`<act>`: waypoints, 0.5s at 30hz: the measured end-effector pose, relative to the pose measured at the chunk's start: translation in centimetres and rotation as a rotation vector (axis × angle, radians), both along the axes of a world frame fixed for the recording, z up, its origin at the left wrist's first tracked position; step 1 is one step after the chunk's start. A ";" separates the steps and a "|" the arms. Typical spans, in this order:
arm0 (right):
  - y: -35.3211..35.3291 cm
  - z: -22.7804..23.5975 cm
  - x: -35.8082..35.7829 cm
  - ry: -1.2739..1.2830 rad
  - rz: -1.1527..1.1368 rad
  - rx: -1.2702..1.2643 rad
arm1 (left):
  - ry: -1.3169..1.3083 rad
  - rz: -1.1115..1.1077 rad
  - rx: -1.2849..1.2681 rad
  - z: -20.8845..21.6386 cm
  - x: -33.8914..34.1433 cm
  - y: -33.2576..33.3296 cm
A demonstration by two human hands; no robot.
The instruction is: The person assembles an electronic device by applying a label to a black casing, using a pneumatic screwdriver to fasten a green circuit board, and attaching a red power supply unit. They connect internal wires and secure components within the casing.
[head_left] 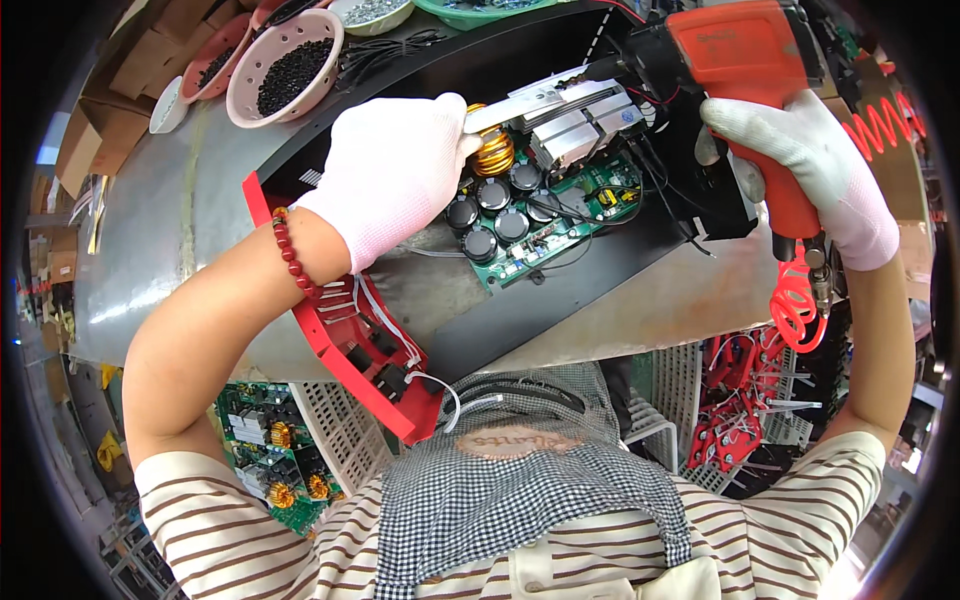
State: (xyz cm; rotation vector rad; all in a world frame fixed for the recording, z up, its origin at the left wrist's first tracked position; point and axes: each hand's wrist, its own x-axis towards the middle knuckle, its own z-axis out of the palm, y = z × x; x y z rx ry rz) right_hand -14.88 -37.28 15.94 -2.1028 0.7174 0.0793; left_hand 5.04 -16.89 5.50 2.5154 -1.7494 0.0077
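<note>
My right hand (825,165), in a white glove, grips the handle of a red and black air-powered driver (740,50). The driver's nose points left, against a flat metal strip (530,102) lying over the silver heat sinks (580,135). My gloved left hand (390,170) is closed, pinching the strip's left end beside a copper coil (493,152). Below these sits a green circuit board (540,245) with several black round capacitors (511,224), inside a black sheet-metal casing (490,330). A red end panel (365,375) with white wires stands at the casing's left. The driver's tip is hard to make out.
Pink baskets of small black parts (235,95) stand on the metal table (140,260) at the far left. A red coiled air hose (795,305) hangs below the driver. Crates holding circuit boards (270,440) and red panels (735,400) flank my lap.
</note>
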 end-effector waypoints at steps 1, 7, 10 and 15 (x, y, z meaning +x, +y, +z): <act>0.1 0.2 0.3 0.017 0.001 -0.014 | 0.005 0.003 -0.004 -0.1 0.0 0.1; 0.3 -0.1 1.4 -0.029 -0.037 -0.048 | 0.023 -0.034 -0.016 -0.1 0.3 -0.2; -0.3 1.4 3.1 0.143 0.065 -0.175 | 0.019 -0.038 -0.026 -0.2 0.2 0.2; 1.8 6.4 7.7 0.535 0.212 -0.439 | 0.016 -0.045 0.003 0.2 0.3 0.4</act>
